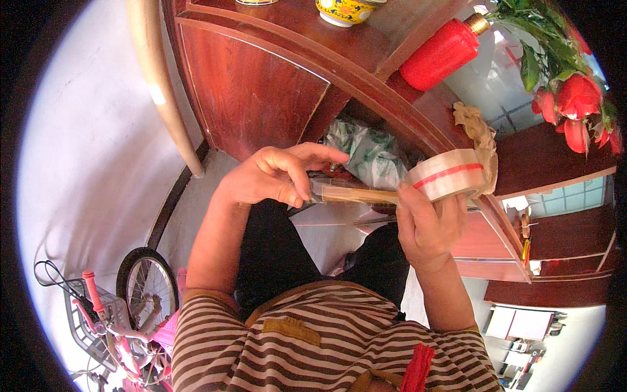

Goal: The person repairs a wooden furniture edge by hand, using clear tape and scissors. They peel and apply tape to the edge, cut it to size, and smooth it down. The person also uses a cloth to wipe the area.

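My right hand (431,225) grips a wide roll of adhesive tape (446,174), pale with a red stripe around its side. Between my hands runs a narrow light-brown strip (360,194) with clear film about it; whether it is wood or stretched tape I cannot tell. Its left end meets the bent thumb and index finger of my left hand (284,174), which pinch there while the other fingers reach out to the right. Behind the strip, a clear plastic bag with green print (367,152) sits in the opening of a red-brown wooden cabinet (254,93).
A red bottle with a gold cap (441,54), a yellow patterned bowl (345,11) and crumpled brown paper (472,125) are on the cabinet top. Red artificial-looking roses (578,98) hang at the upper right. A pink bicycle (127,333) stands at the lower left, by the white wall (83,147).
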### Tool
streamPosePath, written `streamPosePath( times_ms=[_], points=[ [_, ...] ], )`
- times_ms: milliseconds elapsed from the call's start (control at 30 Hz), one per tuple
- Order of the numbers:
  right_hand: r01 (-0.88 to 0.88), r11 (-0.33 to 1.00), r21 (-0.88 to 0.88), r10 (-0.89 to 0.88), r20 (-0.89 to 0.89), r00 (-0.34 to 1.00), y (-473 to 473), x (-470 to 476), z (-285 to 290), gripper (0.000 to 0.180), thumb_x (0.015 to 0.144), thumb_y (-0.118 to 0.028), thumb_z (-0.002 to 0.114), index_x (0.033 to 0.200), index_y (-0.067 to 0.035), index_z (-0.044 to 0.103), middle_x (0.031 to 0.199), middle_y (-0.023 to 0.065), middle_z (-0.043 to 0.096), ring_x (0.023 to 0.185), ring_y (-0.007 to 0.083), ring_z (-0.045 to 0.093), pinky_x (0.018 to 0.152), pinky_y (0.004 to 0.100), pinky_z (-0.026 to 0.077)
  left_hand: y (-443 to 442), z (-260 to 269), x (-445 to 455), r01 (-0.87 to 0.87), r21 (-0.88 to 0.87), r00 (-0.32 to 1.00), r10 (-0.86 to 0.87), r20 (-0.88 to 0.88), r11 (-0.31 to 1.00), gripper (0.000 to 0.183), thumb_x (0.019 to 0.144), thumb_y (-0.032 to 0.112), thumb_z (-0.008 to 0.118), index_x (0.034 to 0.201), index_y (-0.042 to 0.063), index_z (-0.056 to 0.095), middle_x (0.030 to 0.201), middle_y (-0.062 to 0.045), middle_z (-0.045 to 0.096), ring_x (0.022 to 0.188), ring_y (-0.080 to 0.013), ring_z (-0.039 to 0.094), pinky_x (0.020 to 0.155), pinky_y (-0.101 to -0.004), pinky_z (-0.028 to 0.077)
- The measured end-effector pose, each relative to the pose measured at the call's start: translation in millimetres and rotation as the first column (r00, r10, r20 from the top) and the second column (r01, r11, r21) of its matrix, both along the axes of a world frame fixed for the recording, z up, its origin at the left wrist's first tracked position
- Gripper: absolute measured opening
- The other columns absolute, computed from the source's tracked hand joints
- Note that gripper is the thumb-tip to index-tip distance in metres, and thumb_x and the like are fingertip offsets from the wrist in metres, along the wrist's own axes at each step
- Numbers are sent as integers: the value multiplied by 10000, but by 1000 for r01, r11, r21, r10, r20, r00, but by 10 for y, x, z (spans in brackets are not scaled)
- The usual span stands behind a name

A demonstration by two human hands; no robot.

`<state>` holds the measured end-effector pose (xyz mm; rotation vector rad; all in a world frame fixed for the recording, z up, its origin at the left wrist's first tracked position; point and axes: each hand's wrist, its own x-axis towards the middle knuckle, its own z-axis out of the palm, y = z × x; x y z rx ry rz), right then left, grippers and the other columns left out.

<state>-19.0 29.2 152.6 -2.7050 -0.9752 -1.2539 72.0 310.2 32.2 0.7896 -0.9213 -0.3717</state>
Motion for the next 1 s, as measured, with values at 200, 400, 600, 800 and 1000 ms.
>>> streamPosePath(
  times_ms=[200,400,600,800,1000],
  points=[
    [-8,999,-33,8,22,1000,21,43,70,319,724,-27,820,1029,-112,782,1071,196,706,885,402,656,809,489,521,-66,-96,1,40,-51,998,-42,-37,998,108,832,97,864,928,89,815,1551,-246,525,1411,-387,528,1219,-515,333],
    [52,997,-61,-53,-20,998,-3,17,94,338,727,-135,852,1058,-188,804,1069,177,684,1028,403,693,938,526,536,-140,-185,-7,68,-86,996,-74,-59,994,122,838,96,865,949,95,815,1552,-242,526,1411,-389,528,1187,-508,375],
    [58,996,-69,-58,-2,998,-8,14,116,355,714,-128,851,1062,-188,813,1073,186,680,1015,403,696,947,534,529,-199,-299,-42,66,-66,993,-72,-96,996,145,828,126,884,955,101,818,1553,-235,530,1406,-365,531,1166,-485,392],
    [64,995,-80,-63,7,998,3,8,147,367,713,-121,854,1070,-190,811,1051,184,680,987,404,697,907,522,542,-173,-403,-106,-33,50,997,36,-67,998,74,845,77,843,898,85,792,1524,-218,561,1383,-304,544,1137,-419,409],
    [11,995,-95,-8,30,1000,16,40,191,333,728,-101,843,1051,-169,799,1020,176,690,958,396,700,852,510,555,30,-225,-307,-537,307,817,576,-43,785,153,859,-72,662,956,44,685,1303,-141,664,1254,-263,603,1075,-375,452]
  ],
)
